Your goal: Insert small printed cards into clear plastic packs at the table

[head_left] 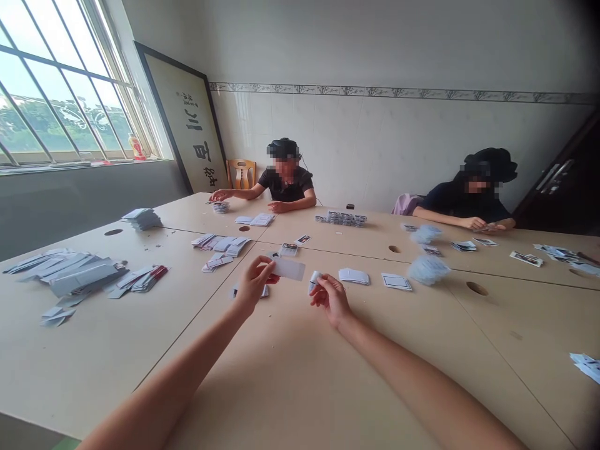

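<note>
1. Nearest me, a pale wood-look table [281, 387] stretches out, its panels meeting in dark seams, with round holes [477, 288] cut through the top.
2. Above it, the left hand [257, 278] pinches a blank white card [291, 269] between thumb and fingers, raised over the tabletop.
3. Just beside that card, apart from it, the right hand [330, 297] grips a small white piece [314, 284], which looks curled; I can't tell what it is.
4. Off to the left lie spread paper sleeves [84, 274]; to the right sit a white stack [354, 275], a dark-bordered card [396, 281] and crumpled clear plastic [429, 269].
5. Across the table two people in dark tops sit, one touching a small pile [220, 207].
6. Behind them stands a wooden chair [242, 167]; a framed calligraphy panel [180, 112] leans near the barred window [51, 69].
7. Farthest, a patterned band [328, 90] crosses the pale wall [356, 40].
</note>
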`<state>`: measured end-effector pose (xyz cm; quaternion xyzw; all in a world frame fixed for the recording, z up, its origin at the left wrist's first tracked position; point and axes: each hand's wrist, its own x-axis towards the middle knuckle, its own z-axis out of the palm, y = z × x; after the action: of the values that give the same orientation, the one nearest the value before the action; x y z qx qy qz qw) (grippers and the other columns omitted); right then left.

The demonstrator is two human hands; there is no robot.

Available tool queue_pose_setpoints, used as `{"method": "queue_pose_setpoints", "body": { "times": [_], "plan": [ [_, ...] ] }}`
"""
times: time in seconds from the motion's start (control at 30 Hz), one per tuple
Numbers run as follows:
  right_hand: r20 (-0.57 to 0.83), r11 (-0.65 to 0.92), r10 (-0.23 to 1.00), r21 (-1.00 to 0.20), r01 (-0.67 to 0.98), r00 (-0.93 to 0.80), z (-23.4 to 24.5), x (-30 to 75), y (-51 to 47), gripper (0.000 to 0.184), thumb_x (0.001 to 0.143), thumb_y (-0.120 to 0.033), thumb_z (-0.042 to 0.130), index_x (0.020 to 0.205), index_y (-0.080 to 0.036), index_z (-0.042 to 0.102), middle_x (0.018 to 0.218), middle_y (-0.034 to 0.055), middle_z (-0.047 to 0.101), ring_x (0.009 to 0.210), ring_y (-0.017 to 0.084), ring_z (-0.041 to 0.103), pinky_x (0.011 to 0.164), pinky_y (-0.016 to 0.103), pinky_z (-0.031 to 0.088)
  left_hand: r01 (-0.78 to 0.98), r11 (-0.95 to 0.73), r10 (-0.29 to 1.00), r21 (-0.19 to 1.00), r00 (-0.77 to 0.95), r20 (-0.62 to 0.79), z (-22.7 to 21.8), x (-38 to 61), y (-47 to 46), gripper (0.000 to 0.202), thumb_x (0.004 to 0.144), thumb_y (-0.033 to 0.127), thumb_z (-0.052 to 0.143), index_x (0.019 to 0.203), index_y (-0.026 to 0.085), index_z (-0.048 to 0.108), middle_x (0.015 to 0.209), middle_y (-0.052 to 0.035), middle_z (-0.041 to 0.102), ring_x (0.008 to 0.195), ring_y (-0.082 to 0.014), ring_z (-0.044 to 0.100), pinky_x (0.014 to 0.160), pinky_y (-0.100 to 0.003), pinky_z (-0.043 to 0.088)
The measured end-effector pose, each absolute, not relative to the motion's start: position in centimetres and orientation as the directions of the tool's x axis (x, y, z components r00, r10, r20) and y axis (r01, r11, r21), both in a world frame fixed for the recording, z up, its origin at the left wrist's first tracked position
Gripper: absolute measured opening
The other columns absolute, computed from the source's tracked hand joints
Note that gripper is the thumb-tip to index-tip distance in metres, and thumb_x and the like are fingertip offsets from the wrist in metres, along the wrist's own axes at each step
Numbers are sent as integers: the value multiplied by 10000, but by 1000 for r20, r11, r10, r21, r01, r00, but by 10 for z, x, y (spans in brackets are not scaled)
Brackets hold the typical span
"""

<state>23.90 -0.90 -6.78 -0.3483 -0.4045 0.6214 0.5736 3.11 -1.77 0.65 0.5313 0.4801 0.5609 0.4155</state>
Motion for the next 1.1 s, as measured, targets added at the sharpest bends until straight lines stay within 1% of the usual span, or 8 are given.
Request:
{"method": "queue_pose_setpoints", "body": {
  "times": [0.17,0.3,0.4,0.5,0.6,0.73,0.83,1.1],
  "plan": [
    [22,-17,996,-898,-440,-84,-66,238,-10,271,726,-438,718,868,-218,646,653,2,701,481,145,621,487,244,401,118,-227,960,967,197,201,9,37,-26,445,776,634,702,822,192,691,703,-52,688,701,-185,669,684,-283,553],
    [24,-29,994,-894,-448,-111,-63,237,-13,246,732,-444,722,810,-215,675,671,-5,676,514,132,584,503,256,416,182,-296,899,938,384,210,8,43,-34,408,805,591,698,900,205,788,1048,-124,733,913,-238,684,774,-310,571],
    [39,-44,984,-893,-447,-175,-62,237,-14,253,748,-454,726,745,-206,676,636,-2,654,506,126,552,511,263,405,248,-363,868,898,440,230,5,45,-37,354,837,548,685,936,232,812,1259,-128,676,1096,-278,649,908,-343,558],
    [39,-52,981,-890,-454,-190,-63,237,-14,251,756,-458,718,728,-215,661,623,-15,642,506,125,541,526,268,406,309,-413,864,857,431,260,3,45,-39,317,865,523,664,936,255,817,1261,-114,665,1234,-301,584,1018,-367,509],
    [20,-57,987,-889,-455,-162,-66,237,-12,232,746,-451,723,730,-230,654,596,-36,607,509,123,523,523,262,394,327,-416,864,848,434,257,3,46,-40,315,877,522,650,984,275,813,1311,-95,658,1327,-312,524,1025,-361,503],
    [16,-56,988,-895,-443,-157,-67,236,-10,217,719,-437,753,751,-234,684,611,-27,612,550,137,538,521,258,396,331,-369,875,869,440,204,1,50,-43,387,896,557,606,1100,283,788,1336,-86,671,1287,-301,574,935,-332,541],
    [30,-52,984,-899,-435,-178,-66,236,-11,227,719,-439,766,750,-227,693,630,-18,620,562,134,538,521,253,407,325,-349,879,879,438,187,-3,51,-44,448,908,574,580,1193,273,752,1289,-96,701,1221,-292,624,942,-345,540],
    [51,-36,980,-907,-419,-193,-65,235,-11,280,692,-460,780,807,-225,679,772,15,685,640,169,616,498,266,464,367,-419,867,831,434,245,-3,49,-41,472,948,557,519,1236,253,737,1180,-103,740,1083,-290,674,833,-336,549]
  ]
}}
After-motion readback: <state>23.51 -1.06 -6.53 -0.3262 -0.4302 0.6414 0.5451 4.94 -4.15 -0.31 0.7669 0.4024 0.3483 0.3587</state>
